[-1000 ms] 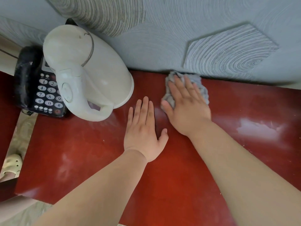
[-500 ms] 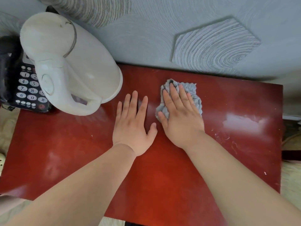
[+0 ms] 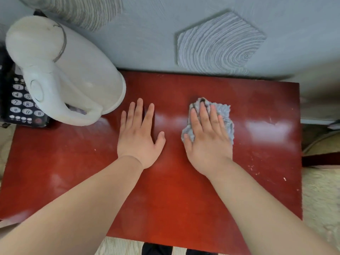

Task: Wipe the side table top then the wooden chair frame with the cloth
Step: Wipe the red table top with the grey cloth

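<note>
Red glossy side table top [image 3: 165,199] lies under both hands. The left hand [image 3: 138,137] rests flat, fingers [image 3: 138,111] straight, holding nothing, just right of the white kettle [image 3: 73,70]. Farther right, the right hand [image 3: 207,138] presses straight fingers on the grey cloth [image 3: 223,111].

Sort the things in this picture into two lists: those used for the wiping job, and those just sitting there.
In the job: crumpled grey cloth, glossy red wooden side table top, right hand pressing flat on the cloth, left hand resting flat on the table.
Just sitting there: white plastic kettle, black push-button telephone.
</note>
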